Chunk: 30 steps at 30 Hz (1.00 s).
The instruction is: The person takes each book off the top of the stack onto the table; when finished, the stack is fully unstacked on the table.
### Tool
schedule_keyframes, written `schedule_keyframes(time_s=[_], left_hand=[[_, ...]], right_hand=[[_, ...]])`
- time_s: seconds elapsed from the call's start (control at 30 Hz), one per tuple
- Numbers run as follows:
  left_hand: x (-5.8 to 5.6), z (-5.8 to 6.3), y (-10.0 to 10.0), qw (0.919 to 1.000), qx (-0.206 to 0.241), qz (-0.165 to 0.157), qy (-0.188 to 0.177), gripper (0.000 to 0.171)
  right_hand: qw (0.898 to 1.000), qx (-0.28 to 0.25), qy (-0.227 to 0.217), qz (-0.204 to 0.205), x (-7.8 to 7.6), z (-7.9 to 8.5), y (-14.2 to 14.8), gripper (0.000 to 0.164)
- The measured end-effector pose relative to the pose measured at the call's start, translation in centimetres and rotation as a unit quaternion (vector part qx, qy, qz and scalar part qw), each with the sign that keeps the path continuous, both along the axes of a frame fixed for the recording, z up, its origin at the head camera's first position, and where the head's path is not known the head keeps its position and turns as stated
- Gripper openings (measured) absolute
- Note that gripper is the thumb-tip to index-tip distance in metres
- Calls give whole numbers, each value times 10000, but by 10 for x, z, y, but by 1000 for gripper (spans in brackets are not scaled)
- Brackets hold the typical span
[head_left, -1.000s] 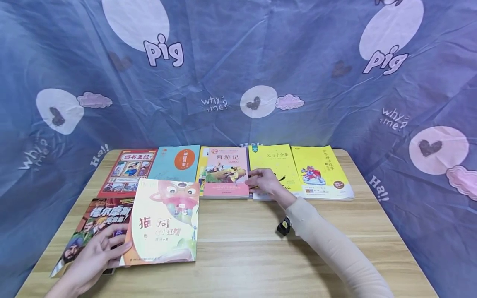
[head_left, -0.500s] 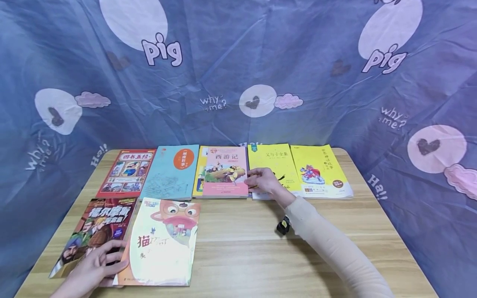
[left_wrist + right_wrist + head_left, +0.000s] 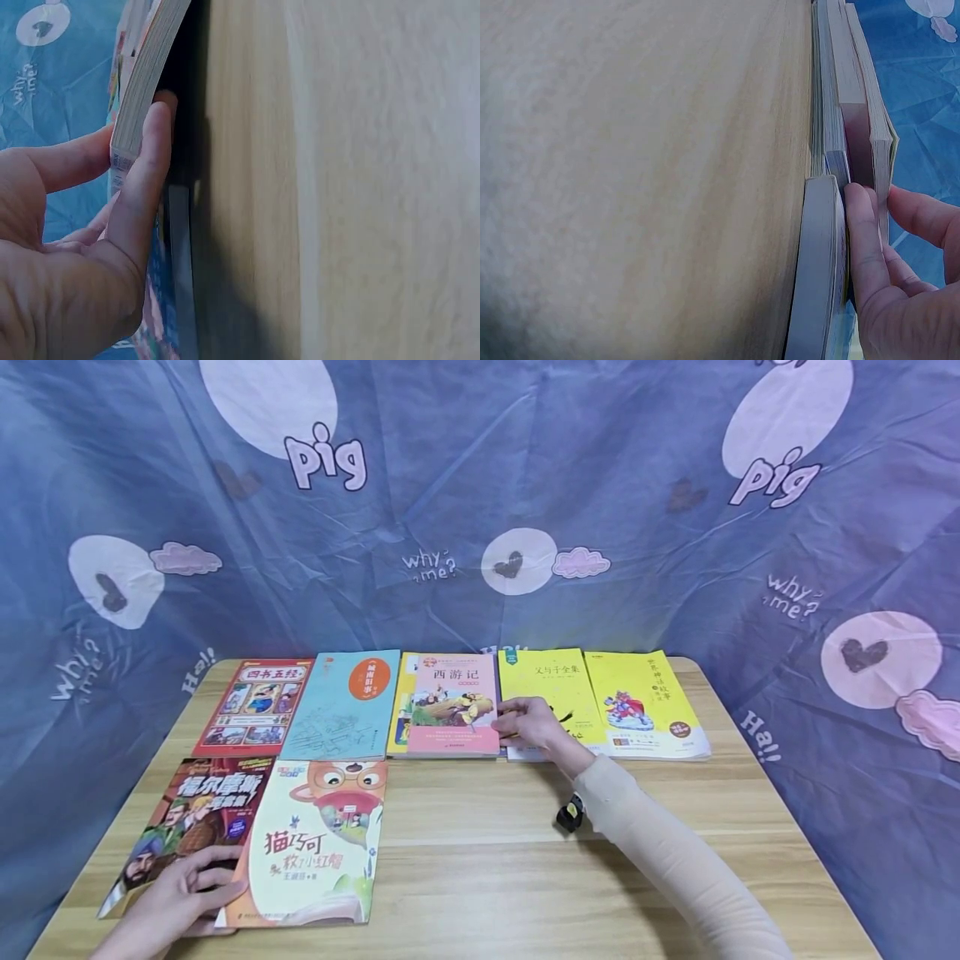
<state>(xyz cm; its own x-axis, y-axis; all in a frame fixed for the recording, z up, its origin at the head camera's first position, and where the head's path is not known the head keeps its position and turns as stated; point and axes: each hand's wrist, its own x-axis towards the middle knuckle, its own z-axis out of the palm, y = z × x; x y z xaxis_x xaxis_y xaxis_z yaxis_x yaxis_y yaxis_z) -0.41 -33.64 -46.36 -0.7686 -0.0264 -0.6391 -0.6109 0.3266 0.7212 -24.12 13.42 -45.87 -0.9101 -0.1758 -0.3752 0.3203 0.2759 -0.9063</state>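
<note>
My left hand point(image 3: 176, 893) pinches the lower left edge of a white-and-orange picture book point(image 3: 311, 860) with a cartoon animal on its cover. In the left wrist view, the book's page block point(image 3: 150, 86) sits between the thumb and fingers, raised above the wood. Farther back, my right hand point(image 3: 534, 727) pinches the right edge of a pink paperback point(image 3: 453, 714). This pink book overlaps a yellow book point(image 3: 402, 710), which mostly lies hidden under it. In the right wrist view, the fingers point(image 3: 866, 247) hold the uppermost book point(image 3: 877, 120) of a small stack, with a gap beneath it.
A dark comic-style book point(image 3: 195, 827) lies beside and partly under the left hand. Along the back lie a red book point(image 3: 255, 710), a blue book point(image 3: 341, 710) and two yellow books, one left point(image 3: 547, 664), one right point(image 3: 645, 693). A small black object point(image 3: 570, 814) rests near the right sleeve.
The left hand has brought the picture book down toward the table and slightly left, beside the dark book, uncovering the blue book behind. The right hand stays at the pink book.
</note>
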Motion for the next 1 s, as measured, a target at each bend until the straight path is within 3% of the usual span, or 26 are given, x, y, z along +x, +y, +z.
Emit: schedule_keyframes(time_s=[0.2,0.5,0.73,1.0], left_hand=[[-1,4,5,9954,-956,42,73,77],[-12,27,3,9858,-1443,-601,615,64],[-45,45,13,9840,-1027,-708,1274,61],[-92,44,45,9776,-839,-665,1812,60]], right_hand=[[10000,-12,-18,25,0,-2,1,45],[10000,-5,1,18,-1,-1,1,44],[9999,-88,-49,-42,-1,1,0,44],[9999,-102,-20,-13,-1,-3,0,44]])
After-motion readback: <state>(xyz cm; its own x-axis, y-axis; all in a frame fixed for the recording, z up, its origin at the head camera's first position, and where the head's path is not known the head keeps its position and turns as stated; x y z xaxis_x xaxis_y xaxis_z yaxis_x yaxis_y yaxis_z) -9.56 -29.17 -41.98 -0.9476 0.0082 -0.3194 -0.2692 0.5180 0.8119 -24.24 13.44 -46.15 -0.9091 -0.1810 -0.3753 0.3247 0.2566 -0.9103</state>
